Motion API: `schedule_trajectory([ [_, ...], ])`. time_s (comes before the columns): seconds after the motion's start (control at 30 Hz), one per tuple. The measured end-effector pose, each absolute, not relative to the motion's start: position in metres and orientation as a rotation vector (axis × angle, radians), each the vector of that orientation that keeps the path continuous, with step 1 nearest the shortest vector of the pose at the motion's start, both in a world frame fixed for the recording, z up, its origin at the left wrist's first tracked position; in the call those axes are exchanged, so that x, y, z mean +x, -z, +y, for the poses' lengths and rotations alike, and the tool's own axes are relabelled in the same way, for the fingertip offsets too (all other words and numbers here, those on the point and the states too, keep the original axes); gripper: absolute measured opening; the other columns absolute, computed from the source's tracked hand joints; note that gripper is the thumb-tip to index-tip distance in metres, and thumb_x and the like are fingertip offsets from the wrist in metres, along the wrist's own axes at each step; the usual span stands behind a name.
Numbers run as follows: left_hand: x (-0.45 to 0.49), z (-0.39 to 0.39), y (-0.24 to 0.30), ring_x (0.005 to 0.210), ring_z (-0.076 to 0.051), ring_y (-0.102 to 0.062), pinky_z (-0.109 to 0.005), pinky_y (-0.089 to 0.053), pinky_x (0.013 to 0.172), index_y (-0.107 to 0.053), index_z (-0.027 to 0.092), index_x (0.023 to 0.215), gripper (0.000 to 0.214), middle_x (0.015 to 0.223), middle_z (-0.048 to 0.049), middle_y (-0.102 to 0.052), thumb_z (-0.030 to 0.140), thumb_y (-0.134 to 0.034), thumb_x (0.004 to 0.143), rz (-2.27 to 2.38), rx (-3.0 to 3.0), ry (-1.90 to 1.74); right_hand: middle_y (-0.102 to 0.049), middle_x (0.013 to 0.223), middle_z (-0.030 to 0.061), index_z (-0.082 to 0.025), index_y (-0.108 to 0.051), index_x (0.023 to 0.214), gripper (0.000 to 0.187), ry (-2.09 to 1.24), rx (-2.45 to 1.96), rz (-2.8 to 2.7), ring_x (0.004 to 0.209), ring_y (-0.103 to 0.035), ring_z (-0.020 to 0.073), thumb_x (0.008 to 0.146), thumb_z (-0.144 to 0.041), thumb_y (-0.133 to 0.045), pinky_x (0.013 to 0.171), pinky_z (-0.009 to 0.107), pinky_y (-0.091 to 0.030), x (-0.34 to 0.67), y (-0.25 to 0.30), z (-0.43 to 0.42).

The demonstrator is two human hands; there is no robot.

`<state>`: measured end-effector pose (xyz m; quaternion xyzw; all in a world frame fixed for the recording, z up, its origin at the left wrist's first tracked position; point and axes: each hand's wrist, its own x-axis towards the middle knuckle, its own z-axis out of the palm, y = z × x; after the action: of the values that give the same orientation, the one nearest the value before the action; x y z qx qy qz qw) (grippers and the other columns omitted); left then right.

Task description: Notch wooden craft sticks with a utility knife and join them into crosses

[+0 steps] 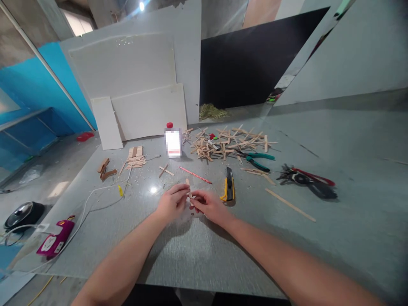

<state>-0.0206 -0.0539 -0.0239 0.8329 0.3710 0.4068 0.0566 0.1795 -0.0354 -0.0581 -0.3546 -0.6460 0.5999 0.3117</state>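
My left hand (172, 203) and my right hand (208, 207) meet over the middle of the grey table (197, 250). Both pinch a small wooden craft stick (188, 188) that stands up between their fingertips. Just right of my right hand lies a yellow utility knife (228, 184). A thin pink stick (195, 174) lies just beyond the hands, with a small wooden cross (165, 171) to its left.
A heap of glued stick crosses (223, 142) lies at the back, with green-handled pliers (259, 160), a white bottle with a red cap (173, 141), stacked sticks (135, 158), black-and-red tools (307, 180) and a long stick (290, 205). A pink glue gun (55, 237) lies on the left edge.
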Motion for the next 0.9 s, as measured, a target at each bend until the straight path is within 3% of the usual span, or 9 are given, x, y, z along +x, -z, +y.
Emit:
schedule_trajectory([
  [0.3, -0.012, -0.056, 0.022, 0.099, -0.017, -0.072, -0.032, -0.061, 0.088, -0.071, 0.020, 0.096, 0.007, 0.107, -0.0070, -0.072, 0.018, -0.065, 0.094, 1.187, 2.291, -1.304, -0.068, 0.092, 0.0016, -0.015, -0.065, 0.112, 0.028, -1.506, -0.927, -1.765, 0.071, -0.065, 0.0126, 0.099, -0.040, -0.064, 0.068, 0.030, -0.058, 0.183, 0.055, -0.039],
  [0.47, -0.011, -0.057, 0.021, 0.096, -0.016, -0.071, -0.031, -0.060, 0.086, -0.070, 0.020, 0.089, 0.008, 0.105, -0.0068, -0.071, 0.020, -0.064, 0.095, 1.183, 2.250, -1.311, -0.071, 0.076, -0.0003, -0.019, -0.066, 0.105, 0.034, -1.502, -0.930, -1.726, 0.062, -0.064, 0.0138, 0.092, -0.050, -0.068, 0.062, 0.029, -0.053, 0.183, 0.049, -0.041],
  [0.9, -0.013, -0.059, 0.011, 0.089, -0.015, -0.070, -0.032, -0.059, 0.081, -0.061, 0.020, 0.088, 0.009, 0.097, -0.0044, -0.071, 0.019, -0.056, 0.096, 1.279, 2.197, -1.272, -0.075, 0.075, 0.0024, -0.022, -0.067, 0.102, 0.036, -1.557, -0.920, -1.597, 0.058, -0.065, 0.0160, 0.085, -0.054, -0.071, 0.059, 0.030, -0.053, 0.185, 0.048, -0.041],
])
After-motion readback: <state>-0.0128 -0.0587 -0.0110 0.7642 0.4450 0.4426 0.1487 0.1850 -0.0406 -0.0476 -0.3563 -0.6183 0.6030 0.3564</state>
